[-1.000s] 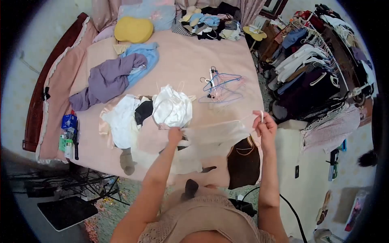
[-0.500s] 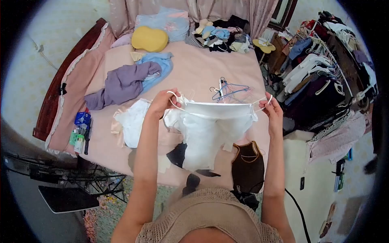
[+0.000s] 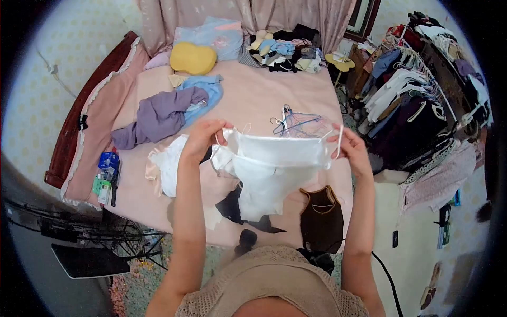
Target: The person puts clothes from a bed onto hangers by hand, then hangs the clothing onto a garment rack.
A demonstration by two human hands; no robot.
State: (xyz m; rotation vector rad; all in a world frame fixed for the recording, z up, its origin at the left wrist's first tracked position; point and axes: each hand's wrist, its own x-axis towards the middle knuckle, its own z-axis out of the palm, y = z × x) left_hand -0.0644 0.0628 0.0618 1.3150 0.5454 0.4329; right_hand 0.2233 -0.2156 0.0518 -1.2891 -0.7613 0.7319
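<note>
Holds white top (image 3: 274,171) stretched wide above pink bed (image 3: 274,92). Grips one strapped corner between thumb and fingers of left hand (image 3: 205,136), opposite one in fingers of right hand (image 3: 351,148). Lets fabric hang in loose folds below. Just beyond, on bed: tangled hangers (image 3: 302,122). Nearer body, to the right: brown garment (image 3: 321,222), lying flat.

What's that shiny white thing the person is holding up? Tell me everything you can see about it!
The white garment is plain, smooth and glossy, like satin. It has thin straps and a straight, flat upper edge, with softer, creased cloth below that narrows toward the bottom. The left hand holds one upper corner and the right hand the other, with a strap looping there. It hangs spread out between them above the pink bed; whether its lower end touches anything is unclear.
</note>
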